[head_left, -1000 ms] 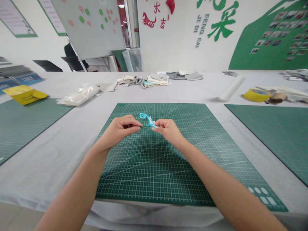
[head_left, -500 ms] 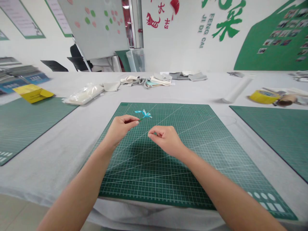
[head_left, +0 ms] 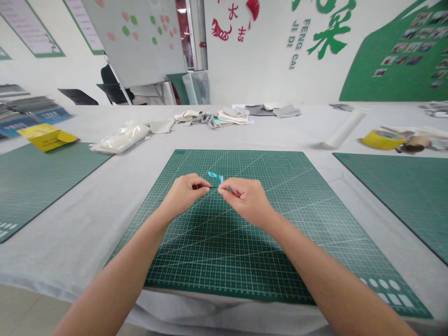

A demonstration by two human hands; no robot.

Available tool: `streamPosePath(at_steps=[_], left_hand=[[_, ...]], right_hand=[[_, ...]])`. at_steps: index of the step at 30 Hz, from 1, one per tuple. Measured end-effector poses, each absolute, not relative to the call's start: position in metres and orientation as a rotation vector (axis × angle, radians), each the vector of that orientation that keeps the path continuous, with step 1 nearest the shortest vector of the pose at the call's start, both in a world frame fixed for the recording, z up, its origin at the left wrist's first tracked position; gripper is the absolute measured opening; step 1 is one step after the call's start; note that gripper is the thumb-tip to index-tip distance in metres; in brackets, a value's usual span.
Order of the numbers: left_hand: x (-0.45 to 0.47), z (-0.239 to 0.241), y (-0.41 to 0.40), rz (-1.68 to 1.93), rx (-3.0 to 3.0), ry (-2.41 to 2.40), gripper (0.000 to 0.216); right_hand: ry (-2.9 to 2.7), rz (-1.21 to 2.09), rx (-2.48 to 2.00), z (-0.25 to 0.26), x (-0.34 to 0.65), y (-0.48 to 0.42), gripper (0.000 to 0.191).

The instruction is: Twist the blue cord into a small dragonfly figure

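Observation:
Over the green cutting mat point(head_left: 252, 261), both of my hands meet at a small blue flower point(head_left: 214, 176) on a thin green stem. My left hand point(head_left: 187, 193) pinches the stem between thumb and forefinger. From the other side, my right hand point(head_left: 245, 198) has its thumb and fingertips closed at the base of the blue petals. White bead-like dots show beside the petals. The right fingers cover part of the flower, so its lower right side is hidden.
Second and third mats lie left point(head_left: 45, 182) and right point(head_left: 402, 196). A clear plastic packet point(head_left: 121, 137), a yellow paper packet point(head_left: 47, 137), fabric scraps point(head_left: 233, 115), a white roll point(head_left: 345, 129) and yellow tape point(head_left: 383, 140) rest around the table.
My left hand has moved right and slightly nearer with the flower. My right hand, apart from it before, now touches and pinches it at the petals' base.

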State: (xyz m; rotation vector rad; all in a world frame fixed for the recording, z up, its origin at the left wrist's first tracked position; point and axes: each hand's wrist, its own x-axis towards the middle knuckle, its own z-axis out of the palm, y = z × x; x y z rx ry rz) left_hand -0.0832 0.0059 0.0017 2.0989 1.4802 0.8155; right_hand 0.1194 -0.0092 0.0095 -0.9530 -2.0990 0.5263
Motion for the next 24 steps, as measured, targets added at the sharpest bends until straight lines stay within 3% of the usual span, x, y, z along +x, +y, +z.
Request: streamPosePath(at_steps=[15, 24], left_hand=[[-0.074, 0.007, -0.005, 0.575, 2.251, 1.06, 0.019], [-0.077, 0.016, -0.007, 0.523, 2.188, 0.91, 0.016]], right_hand=[[-2.082, 0.472, -1.026, 0.004, 0.126, 0.004, 0.017], [-1.918, 0.778, -1.09, -0.004, 0.128, 0.019, 0.015]])
